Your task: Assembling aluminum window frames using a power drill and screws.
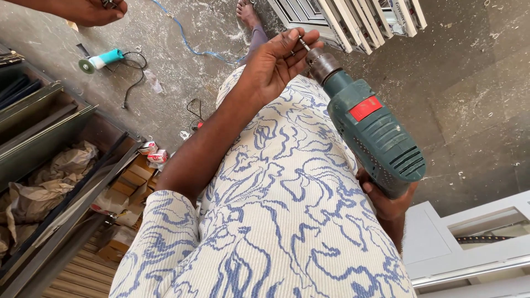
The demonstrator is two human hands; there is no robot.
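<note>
My right hand grips the handle of a teal-green electric drill with a red label, its chuck pointing up and away from me. My left hand reaches across my white and blue patterned clothing to the chuck. Its fingertips pinch the thin drill bit that sticks out of the chuck. The drill hangs in the air above the concrete floor.
Another person's hand shows at the top left, and a bare foot at the top. A teal angle grinder and a blue cable lie on the floor. White frames stand ahead and lie at the lower right. Metal profiles and cardboard boxes sit left.
</note>
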